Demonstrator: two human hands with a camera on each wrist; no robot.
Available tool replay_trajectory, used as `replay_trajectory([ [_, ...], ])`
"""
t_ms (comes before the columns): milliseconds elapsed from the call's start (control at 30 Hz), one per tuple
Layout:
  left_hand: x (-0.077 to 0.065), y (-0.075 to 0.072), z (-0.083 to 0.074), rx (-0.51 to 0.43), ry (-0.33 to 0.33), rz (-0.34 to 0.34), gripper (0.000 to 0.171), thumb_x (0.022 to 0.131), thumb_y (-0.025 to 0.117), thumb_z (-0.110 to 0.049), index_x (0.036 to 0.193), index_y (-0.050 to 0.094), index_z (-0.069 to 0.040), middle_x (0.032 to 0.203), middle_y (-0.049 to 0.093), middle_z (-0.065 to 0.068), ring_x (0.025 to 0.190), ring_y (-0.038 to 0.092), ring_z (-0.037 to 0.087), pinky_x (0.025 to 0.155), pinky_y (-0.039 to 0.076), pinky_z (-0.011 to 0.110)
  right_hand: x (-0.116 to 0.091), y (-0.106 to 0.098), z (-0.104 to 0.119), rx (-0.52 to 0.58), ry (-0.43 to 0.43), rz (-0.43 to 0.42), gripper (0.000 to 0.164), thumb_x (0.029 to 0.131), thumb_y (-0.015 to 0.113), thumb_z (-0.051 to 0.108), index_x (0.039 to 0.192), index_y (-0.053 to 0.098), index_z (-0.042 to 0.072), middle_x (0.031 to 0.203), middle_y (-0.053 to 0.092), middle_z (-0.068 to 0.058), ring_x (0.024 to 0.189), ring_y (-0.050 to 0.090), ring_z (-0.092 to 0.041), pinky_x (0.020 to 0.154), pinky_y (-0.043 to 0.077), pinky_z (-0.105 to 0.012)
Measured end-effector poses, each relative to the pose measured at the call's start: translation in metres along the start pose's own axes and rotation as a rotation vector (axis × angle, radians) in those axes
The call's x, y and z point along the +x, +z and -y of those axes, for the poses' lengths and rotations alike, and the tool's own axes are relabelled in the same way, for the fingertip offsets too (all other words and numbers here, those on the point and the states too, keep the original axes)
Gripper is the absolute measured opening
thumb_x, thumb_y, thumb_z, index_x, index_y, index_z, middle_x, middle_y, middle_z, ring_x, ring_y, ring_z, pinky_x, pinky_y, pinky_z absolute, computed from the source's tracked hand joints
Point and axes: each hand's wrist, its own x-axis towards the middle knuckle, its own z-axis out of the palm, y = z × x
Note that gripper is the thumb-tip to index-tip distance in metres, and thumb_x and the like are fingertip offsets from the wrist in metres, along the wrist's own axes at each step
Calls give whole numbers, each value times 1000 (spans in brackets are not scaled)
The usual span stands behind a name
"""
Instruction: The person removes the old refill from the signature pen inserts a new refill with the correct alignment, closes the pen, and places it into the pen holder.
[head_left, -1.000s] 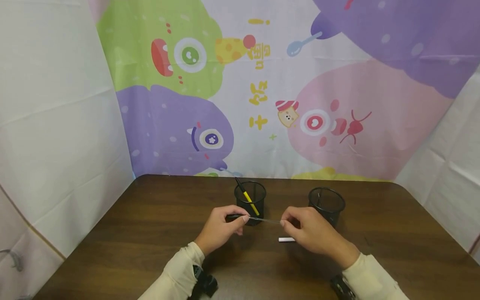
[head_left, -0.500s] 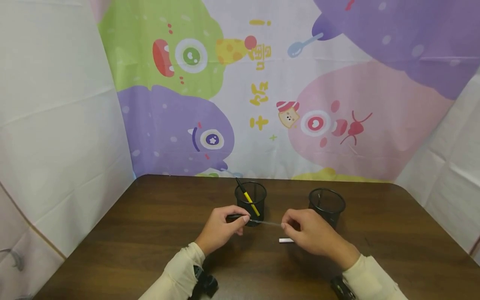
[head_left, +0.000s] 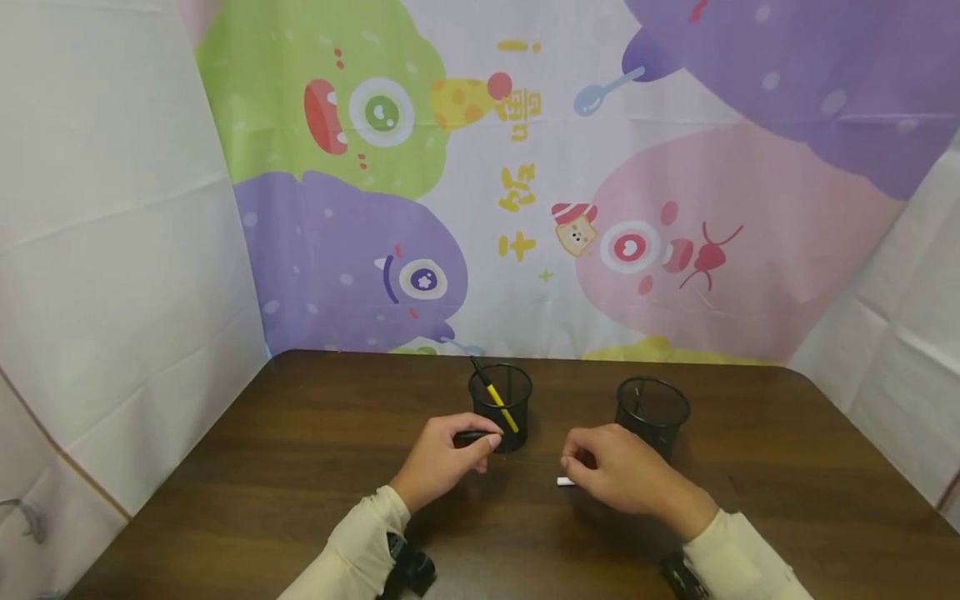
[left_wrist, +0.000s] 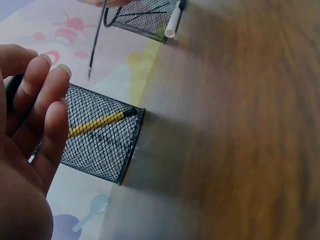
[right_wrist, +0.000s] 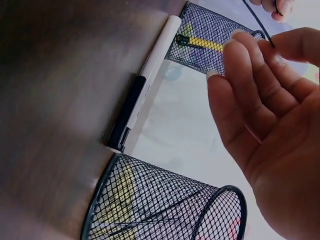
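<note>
My left hand (head_left: pixel 442 457) pinches a black pen barrel (head_left: pixel 468 435) between thumb and fingers, in front of the left mesh pen cup (head_left: pixel 517 425). Across from it, my right hand (head_left: pixel 626 468) pinches one end of a thin pen refill (right_wrist: pixel 258 20). In the left wrist view, the refill's pointed tip hangs apart from the left hand. The refill is hardly visible in the head view. Inside the left cup leans a yellow pen (head_left: pixel 495 392) with a black top. A white pen (right_wrist: pixel 159 46) with a black cap lies on the table, partly hidden under the right hand in the head view.
Behind the right hand stands a second black mesh pen cup (head_left: pixel 654 404). The brown wooden table (head_left: pixel 337 408) ends at a cartoon-printed cloth (head_left: pixel 517 308) at the back. White cloth walls rise on both sides.
The refill spanned the gap between my hands earlier and is now hardly seen in the head view. My right hand has dipped slightly; the left has barely moved.
</note>
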Motion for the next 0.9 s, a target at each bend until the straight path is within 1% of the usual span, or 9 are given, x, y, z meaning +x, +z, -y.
replay_trajectory([
  [200,0,0,0,-4,3,2,8,94,70,-7,101,74,-6,71,67,-1,61,66,16,60,58,31,-1,-1,0,-29,25,51,18,91,67,16,78,61,27,68,52,20,61,48,1,57,43,-22],
  [467,0,0,-1,-14,2,9,8,94,70,-7,101,74,-6,70,67,0,61,66,18,60,58,32,-3,-2,-1,-27,69,152,18,92,66,18,78,61,28,67,52,19,59,47,-1,53,42,-23],
  [733,0,1,-2,-28,-20,13,9,95,70,-8,102,74,-6,73,67,1,62,66,17,62,59,32,-4,-2,-2,-27,89,193,18,93,66,18,78,60,28,66,52,18,58,47,-1,53,42,-24],
  [900,0,1,-2,-33,-21,19,10,95,70,-8,103,74,-5,73,68,1,62,67,18,63,60,34,-6,-2,-3,-17,97,239,19,92,66,17,77,59,27,66,51,16,57,46,-2,51,42,-25],
])
